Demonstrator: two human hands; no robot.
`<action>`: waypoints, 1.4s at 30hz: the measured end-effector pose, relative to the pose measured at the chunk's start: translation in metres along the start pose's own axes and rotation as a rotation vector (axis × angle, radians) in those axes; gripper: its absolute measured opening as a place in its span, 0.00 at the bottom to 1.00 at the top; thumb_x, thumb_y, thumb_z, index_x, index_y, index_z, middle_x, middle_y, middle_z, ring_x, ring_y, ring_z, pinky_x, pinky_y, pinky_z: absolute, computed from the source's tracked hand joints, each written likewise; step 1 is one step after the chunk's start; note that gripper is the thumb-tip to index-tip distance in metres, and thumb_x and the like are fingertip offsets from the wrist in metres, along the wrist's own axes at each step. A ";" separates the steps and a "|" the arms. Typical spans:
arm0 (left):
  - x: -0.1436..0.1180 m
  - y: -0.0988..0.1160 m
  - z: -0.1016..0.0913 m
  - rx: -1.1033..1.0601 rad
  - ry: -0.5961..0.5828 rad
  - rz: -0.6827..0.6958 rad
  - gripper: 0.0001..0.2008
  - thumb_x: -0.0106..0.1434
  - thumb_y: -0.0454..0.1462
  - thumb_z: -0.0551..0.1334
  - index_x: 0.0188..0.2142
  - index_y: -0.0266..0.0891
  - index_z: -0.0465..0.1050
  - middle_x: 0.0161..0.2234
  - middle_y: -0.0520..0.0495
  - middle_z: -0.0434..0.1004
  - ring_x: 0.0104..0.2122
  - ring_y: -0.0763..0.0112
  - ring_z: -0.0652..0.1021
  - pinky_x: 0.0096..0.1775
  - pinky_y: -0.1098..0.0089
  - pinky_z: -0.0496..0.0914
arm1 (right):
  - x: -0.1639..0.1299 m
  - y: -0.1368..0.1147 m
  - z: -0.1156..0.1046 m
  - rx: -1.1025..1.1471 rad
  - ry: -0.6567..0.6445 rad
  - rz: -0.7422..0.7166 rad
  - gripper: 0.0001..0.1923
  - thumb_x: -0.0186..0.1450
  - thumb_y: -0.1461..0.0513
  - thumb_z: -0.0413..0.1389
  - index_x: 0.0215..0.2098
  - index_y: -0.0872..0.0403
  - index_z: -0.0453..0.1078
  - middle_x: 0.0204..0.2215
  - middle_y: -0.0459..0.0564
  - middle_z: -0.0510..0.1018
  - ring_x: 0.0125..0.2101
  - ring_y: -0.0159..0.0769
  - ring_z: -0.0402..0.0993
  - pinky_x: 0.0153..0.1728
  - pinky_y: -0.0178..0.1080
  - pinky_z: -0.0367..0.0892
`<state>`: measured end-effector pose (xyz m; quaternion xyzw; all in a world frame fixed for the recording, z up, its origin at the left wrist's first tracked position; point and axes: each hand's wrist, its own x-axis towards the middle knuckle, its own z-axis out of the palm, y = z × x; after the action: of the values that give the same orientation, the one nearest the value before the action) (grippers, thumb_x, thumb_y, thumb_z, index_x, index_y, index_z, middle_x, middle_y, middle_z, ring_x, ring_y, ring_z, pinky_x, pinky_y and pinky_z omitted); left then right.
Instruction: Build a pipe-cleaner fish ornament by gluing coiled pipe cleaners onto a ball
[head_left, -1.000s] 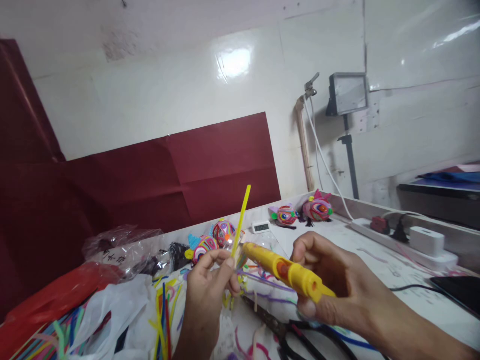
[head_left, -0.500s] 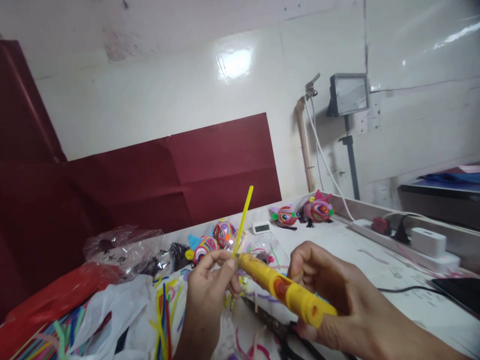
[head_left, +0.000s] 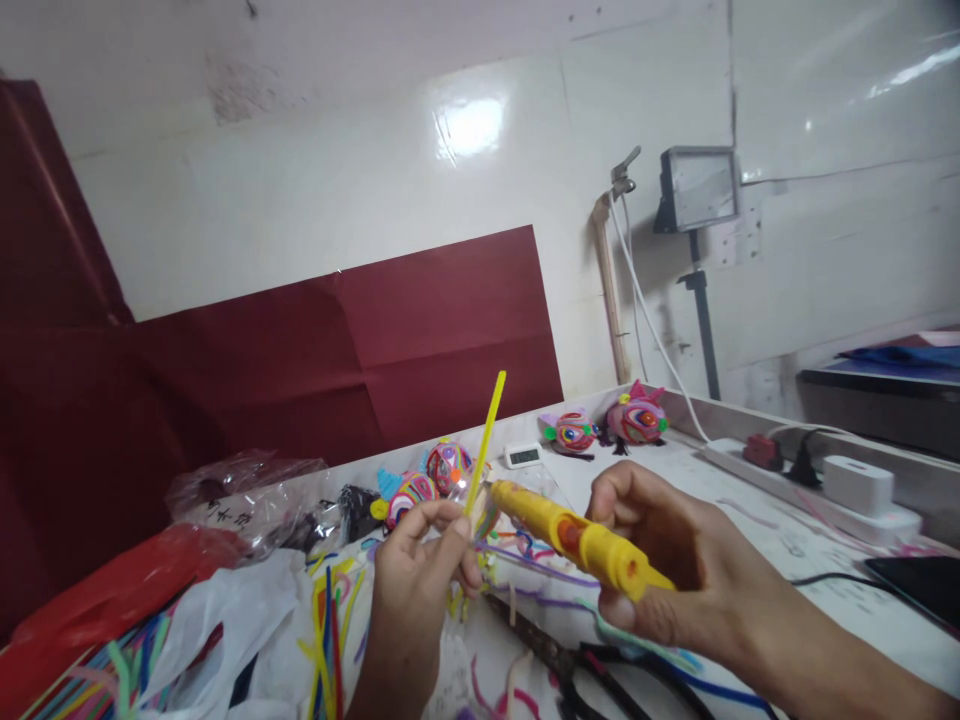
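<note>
A yellow pipe cleaner (head_left: pixel 489 430) stands up from the pinched fingers of my left hand (head_left: pixel 420 580). My right hand (head_left: pixel 675 560) is wrapped round a yellow hot glue gun (head_left: pixel 577 535). Its nozzle points left and sits close to the pipe cleaner, a little above my left fingertips; whether they touch I cannot tell. Beneath both hands lie black-handled scissors (head_left: pixel 559 655) among loose pipe cleaner pieces. Two round, colourful fish-like figures, one with a blue fin (head_left: pixel 409 497) and one behind it (head_left: pixel 448 465), rest beyond my left hand.
Two more figures (head_left: pixel 571 432) (head_left: pixel 637 415) sit at the table's back edge, right of a small digital timer (head_left: pixel 523 456). At right lies a power strip (head_left: pixel 810 490) with plugs. Bundled pipe cleaners (head_left: pixel 326 640), a red bag (head_left: pixel 127 580) and clear plastic (head_left: pixel 247 490) fill the left.
My right hand has lifted the glue gun slightly up and to the right, so its nozzle has drawn away from my left fingertips. My left hand stays nearly still.
</note>
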<state>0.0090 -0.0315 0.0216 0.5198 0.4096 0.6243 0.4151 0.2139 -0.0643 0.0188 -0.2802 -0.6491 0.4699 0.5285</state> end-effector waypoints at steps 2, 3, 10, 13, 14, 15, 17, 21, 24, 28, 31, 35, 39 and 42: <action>0.000 0.000 0.000 0.000 -0.002 -0.003 0.12 0.50 0.41 0.67 0.30 0.37 0.68 0.12 0.55 0.68 0.14 0.77 0.66 0.20 0.77 0.60 | 0.000 0.000 0.001 0.027 -0.017 0.002 0.18 0.56 0.60 0.65 0.36 0.50 0.59 0.27 0.41 0.65 0.26 0.29 0.59 0.25 0.31 0.58; 0.000 0.000 -0.001 0.000 -0.007 -0.003 0.12 0.50 0.41 0.67 0.30 0.37 0.68 0.12 0.55 0.68 0.14 0.78 0.66 0.20 0.77 0.60 | -0.001 -0.001 0.002 0.044 -0.024 0.008 0.18 0.55 0.60 0.65 0.36 0.50 0.59 0.27 0.41 0.65 0.26 0.29 0.59 0.25 0.31 0.58; 0.000 0.000 -0.001 0.011 -0.026 0.007 0.11 0.52 0.40 0.66 0.31 0.37 0.68 0.12 0.55 0.68 0.15 0.78 0.66 0.21 0.77 0.61 | -0.002 -0.003 0.006 0.060 -0.032 0.033 0.20 0.54 0.59 0.66 0.34 0.50 0.59 0.27 0.40 0.65 0.26 0.28 0.58 0.25 0.31 0.57; 0.000 0.000 -0.001 0.016 -0.024 0.010 0.11 0.53 0.40 0.66 0.31 0.37 0.68 0.12 0.56 0.67 0.15 0.78 0.66 0.21 0.77 0.60 | 0.000 -0.002 0.002 0.062 -0.032 0.027 0.20 0.55 0.58 0.66 0.36 0.50 0.58 0.27 0.40 0.65 0.25 0.28 0.58 0.24 0.31 0.57; 0.000 0.000 -0.001 0.017 -0.026 0.011 0.11 0.53 0.40 0.66 0.31 0.37 0.68 0.12 0.56 0.67 0.15 0.78 0.66 0.21 0.77 0.60 | 0.000 -0.002 0.001 0.063 -0.027 0.026 0.20 0.55 0.57 0.66 0.36 0.50 0.58 0.27 0.40 0.64 0.25 0.28 0.58 0.24 0.31 0.57; 0.000 0.000 -0.001 0.016 -0.029 0.013 0.11 0.53 0.40 0.66 0.31 0.37 0.68 0.12 0.56 0.67 0.15 0.78 0.66 0.20 0.78 0.60 | 0.001 -0.002 0.000 0.068 -0.024 0.023 0.21 0.55 0.57 0.66 0.36 0.50 0.57 0.27 0.40 0.64 0.25 0.28 0.58 0.23 0.30 0.57; 0.000 -0.001 -0.001 0.017 -0.034 0.016 0.11 0.53 0.40 0.65 0.31 0.37 0.68 0.12 0.56 0.68 0.15 0.78 0.66 0.20 0.78 0.60 | 0.002 -0.003 -0.001 0.086 -0.029 0.017 0.21 0.55 0.57 0.66 0.36 0.49 0.57 0.26 0.39 0.64 0.24 0.27 0.58 0.22 0.30 0.56; 0.000 -0.001 -0.002 0.027 -0.045 0.014 0.10 0.54 0.40 0.65 0.31 0.37 0.68 0.12 0.56 0.68 0.15 0.78 0.66 0.21 0.78 0.61 | 0.003 -0.008 -0.001 0.120 -0.063 -0.022 0.20 0.55 0.59 0.66 0.34 0.50 0.58 0.26 0.39 0.66 0.24 0.26 0.59 0.22 0.28 0.56; 0.000 -0.001 -0.002 0.039 -0.048 0.014 0.10 0.54 0.40 0.65 0.31 0.37 0.68 0.12 0.56 0.68 0.15 0.78 0.66 0.21 0.78 0.60 | 0.005 -0.008 -0.001 0.141 -0.073 -0.047 0.19 0.55 0.61 0.66 0.35 0.50 0.59 0.25 0.38 0.66 0.23 0.25 0.58 0.22 0.27 0.55; 0.000 0.000 -0.002 0.040 -0.051 0.014 0.09 0.55 0.40 0.64 0.31 0.37 0.67 0.13 0.56 0.67 0.15 0.79 0.66 0.21 0.77 0.60 | 0.006 -0.004 -0.003 0.154 -0.061 -0.051 0.20 0.53 0.61 0.67 0.35 0.50 0.59 0.26 0.38 0.67 0.24 0.25 0.59 0.22 0.28 0.55; 0.000 -0.001 -0.003 0.035 -0.055 0.013 0.10 0.54 0.40 0.64 0.31 0.37 0.67 0.13 0.56 0.68 0.15 0.79 0.66 0.21 0.77 0.60 | 0.005 -0.003 -0.004 0.160 -0.069 -0.045 0.20 0.54 0.61 0.67 0.35 0.50 0.59 0.26 0.38 0.67 0.24 0.25 0.59 0.22 0.27 0.55; 0.001 0.000 -0.002 0.037 -0.051 0.015 0.10 0.54 0.40 0.65 0.31 0.37 0.67 0.12 0.56 0.68 0.15 0.78 0.66 0.21 0.77 0.60 | 0.004 -0.001 -0.004 0.171 -0.094 -0.047 0.20 0.55 0.62 0.67 0.36 0.49 0.59 0.26 0.38 0.67 0.24 0.25 0.58 0.22 0.26 0.54; 0.000 0.001 -0.001 0.029 -0.048 0.008 0.10 0.53 0.40 0.65 0.31 0.37 0.67 0.13 0.56 0.68 0.15 0.78 0.66 0.21 0.77 0.60 | 0.003 -0.002 -0.004 0.174 -0.085 -0.039 0.20 0.53 0.61 0.67 0.35 0.49 0.59 0.25 0.38 0.67 0.23 0.24 0.58 0.21 0.26 0.53; 0.000 0.002 -0.001 0.025 -0.050 0.005 0.10 0.53 0.40 0.65 0.31 0.37 0.67 0.12 0.56 0.68 0.14 0.78 0.66 0.21 0.77 0.60 | 0.003 -0.003 -0.003 0.161 -0.060 -0.028 0.21 0.52 0.60 0.68 0.35 0.49 0.59 0.25 0.39 0.67 0.23 0.25 0.59 0.21 0.27 0.54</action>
<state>0.0082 -0.0317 0.0232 0.5413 0.4056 0.6071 0.4170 0.2160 -0.0619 0.0227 -0.2137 -0.6284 0.5214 0.5363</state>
